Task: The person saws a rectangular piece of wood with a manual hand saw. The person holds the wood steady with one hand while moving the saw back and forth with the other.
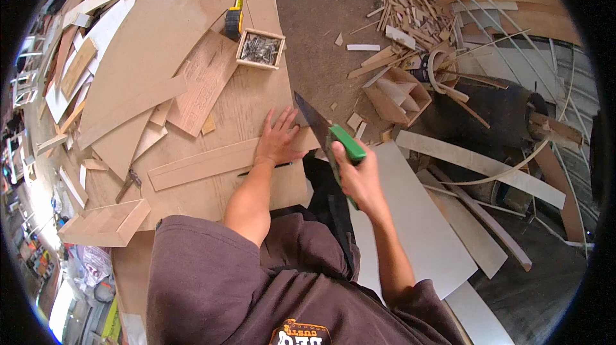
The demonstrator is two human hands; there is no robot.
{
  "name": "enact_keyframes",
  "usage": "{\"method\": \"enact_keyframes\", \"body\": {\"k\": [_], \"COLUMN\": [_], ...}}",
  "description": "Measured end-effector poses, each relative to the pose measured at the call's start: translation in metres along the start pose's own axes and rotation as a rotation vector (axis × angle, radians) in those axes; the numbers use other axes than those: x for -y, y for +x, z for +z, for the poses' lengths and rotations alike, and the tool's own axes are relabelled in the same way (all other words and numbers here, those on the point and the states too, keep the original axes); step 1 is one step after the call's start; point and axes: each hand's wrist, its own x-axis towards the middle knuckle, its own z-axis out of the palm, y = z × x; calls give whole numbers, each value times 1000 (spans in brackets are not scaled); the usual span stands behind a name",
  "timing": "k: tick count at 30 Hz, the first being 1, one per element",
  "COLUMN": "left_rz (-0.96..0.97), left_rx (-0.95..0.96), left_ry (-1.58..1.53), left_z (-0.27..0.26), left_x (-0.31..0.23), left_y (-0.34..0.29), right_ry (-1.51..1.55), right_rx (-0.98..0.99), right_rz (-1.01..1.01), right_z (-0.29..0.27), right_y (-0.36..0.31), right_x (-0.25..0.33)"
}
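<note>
My left hand (pixel 279 139) lies flat with spread fingers on the right end of a long, narrow wooden board (pixel 205 164), pressing on it at the table's right edge. A pencil line seems to run along the board. In my right hand (pixel 359 181) is the green handle of a handsaw (pixel 314 118), my fingers wrapped round it. Its dark blade points up and left, beside my left fingers at the board's end; whether the teeth touch the wood I cannot tell. A dark, thin pen or pencil (pixel 282 165) rests by my left wrist.
On the wooden table (pixel 256 98) are a nail box (pixel 260 48), a yellow-black tape measure (pixel 234 22), a hammer (pixel 131 181), a wooden box piece (pixel 106 223) and stacked offcuts (pixel 144 43). Right of it, scraps (pixel 410 8), a black drum (pixel 481 114) and a white panel (pixel 410 216) occupy the floor.
</note>
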Motion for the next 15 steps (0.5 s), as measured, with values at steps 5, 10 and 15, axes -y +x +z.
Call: {"method": "enact_keyframes", "body": {"k": [5, 10, 15], "left_rz": [76, 20, 36], "left_rx": [-87, 8, -142], "left_ry": [30, 13, -30], "left_z": [19, 7, 19], "left_x": [1, 2, 12], "left_y": [-2, 2, -2], "right_ry": [-224, 2, -105], "right_rx": [-37, -41, 73], "right_rz": [-116, -53, -207], "right_z": [21, 7, 0], "right_y": [32, 23, 27], "right_x": [-4, -27, -12]}}
